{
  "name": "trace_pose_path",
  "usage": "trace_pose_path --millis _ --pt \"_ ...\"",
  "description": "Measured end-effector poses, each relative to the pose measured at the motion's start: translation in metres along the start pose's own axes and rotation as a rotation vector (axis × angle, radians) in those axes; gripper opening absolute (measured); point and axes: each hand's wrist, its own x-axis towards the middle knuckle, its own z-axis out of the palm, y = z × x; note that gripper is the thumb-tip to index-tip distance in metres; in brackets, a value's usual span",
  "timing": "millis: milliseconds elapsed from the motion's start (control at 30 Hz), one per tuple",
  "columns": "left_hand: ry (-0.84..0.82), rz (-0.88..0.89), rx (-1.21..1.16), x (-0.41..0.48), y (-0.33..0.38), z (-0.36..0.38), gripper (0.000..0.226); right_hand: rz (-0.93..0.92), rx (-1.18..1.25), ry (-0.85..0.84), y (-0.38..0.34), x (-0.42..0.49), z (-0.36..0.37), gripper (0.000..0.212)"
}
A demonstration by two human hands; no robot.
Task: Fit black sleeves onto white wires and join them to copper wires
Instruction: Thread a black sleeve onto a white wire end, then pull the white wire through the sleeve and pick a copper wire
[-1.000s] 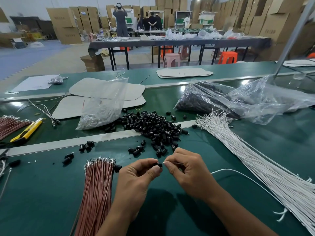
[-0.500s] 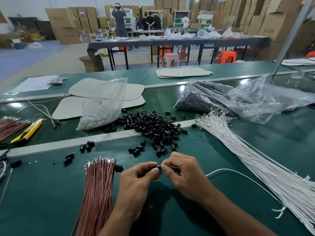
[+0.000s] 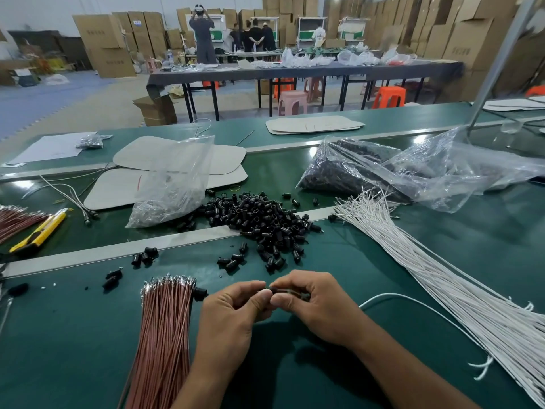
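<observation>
Head view: both hands meet low in the middle, over the green table (image 3: 354, 261).
Left hand (image 3: 233, 314): thumb and forefinger are closed in a narrow pinch on the left end of the sleeve (image 3: 278, 290).
Right hand (image 3: 312, 308): fingers are curled around the wire (image 3: 392, 296), and its tips touch the left tips.
Wire: it leaves the right hand and curves away to the right of the grip, lying on the table.
Change: one second ago a short bare piece of wire showed between the two pinches. Now this gap is closed, and the sleeve sits under the right forefinger.
Meaning: the sleeve seems to be pushed onto the wire, so the fitting step is probably almost done. How deep it sits I cannot tell.
Next: joining to a copper wire is likely.
Copper bundle (image 3: 165, 335): just left of the grip, not touched.
Sleeve pile (image 3: 265, 219): beyond the grip, near.
White bundle (image 3: 442, 284): right of the grip, well apart.
</observation>
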Motion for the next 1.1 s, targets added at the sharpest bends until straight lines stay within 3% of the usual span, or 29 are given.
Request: trace_pose_path --millis 167,333,433,600,667,767,867,900,967,1033,1100 --pt "-0.075 0.013 0.033 -0.002 0.008 -0.002 0.016 -0.026 0.028 0.038 0.0 0.001 -0.006 0.015" --pt "-0.08 0.182 0.376 -0.004 0.009 -0.007 0.015 -0.092 -0.027 -0.027 -0.004 -0.001 -0.002 0.014" --pt "-0.025 0.333 0.619 -0.005 0.012 -0.011 0.017 -0.155 -0.123 0.024 -0.004 0.003 -0.006 0.008" --pt "0.143 0.441 0.818 0.002 0.035 -0.054 0.025 -0.212 -0.335 0.127 -0.004 0.006 -0.037 0.014" --pt "0.199 0.414 0.863 -0.001 0.044 -0.086 0.027 -0.247 -0.396 0.136 -0.004 0.009 -0.047 0.014" --pt "0.278 0.222 0.968 -0.006 0.052 -0.144 0.029 -0.3 -0.472 0.097 -0.007 0.013 -0.046 0.011" --pt "0.425 0.123 1.244 -0.011 0.057 -0.172 0.01 -0.365 -0.532 0.053 -0.014 0.02 -0.024 0.006" --pt "0.426 0.16 1.344 -0.01 0.056 -0.166 0.029 -0.399 -0.55 0.038 -0.019 0.023 -0.013 0.005" --pt "0.173 0.381 1.301 -0.008 0.049 -0.135 0.049 -0.471 -0.567 -0.004 -0.031 0.031 0.01 0.003" --pt "-0.13 0.347 1.021 -0.009 0.048 -0.089 0.038 -0.527 -0.564 -0.051 -0.043 0.039 0.028 0.005" --pt "-0.209 0.323 0.914 -0.002 0.039 -0.067 0.02 -0.554 -0.601 -0.051 -0.052 0.043 0.041 0.012"
